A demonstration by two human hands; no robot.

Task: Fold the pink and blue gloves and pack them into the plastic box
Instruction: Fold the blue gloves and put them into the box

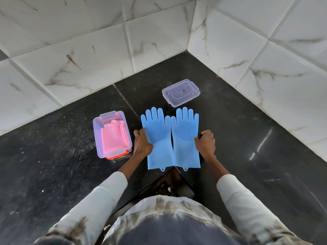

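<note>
Two blue gloves lie flat side by side on the black counter, fingers pointing away from me: the left blue glove [156,137] and the right blue glove [185,137]. My left hand [141,143] grips the outer left edge of the left glove. At the outer right edge of the right glove, my right hand [206,143] holds on. The clear plastic box [96,137] stands to the left, with the folded pink gloves [113,138] inside it.
The box's clear lid [180,92] lies behind the gloves near the corner. White marble-tile walls [88,50] close the counter at the back and right. The black counter [53,165] has an inner corner edge just below the glove cuffs.
</note>
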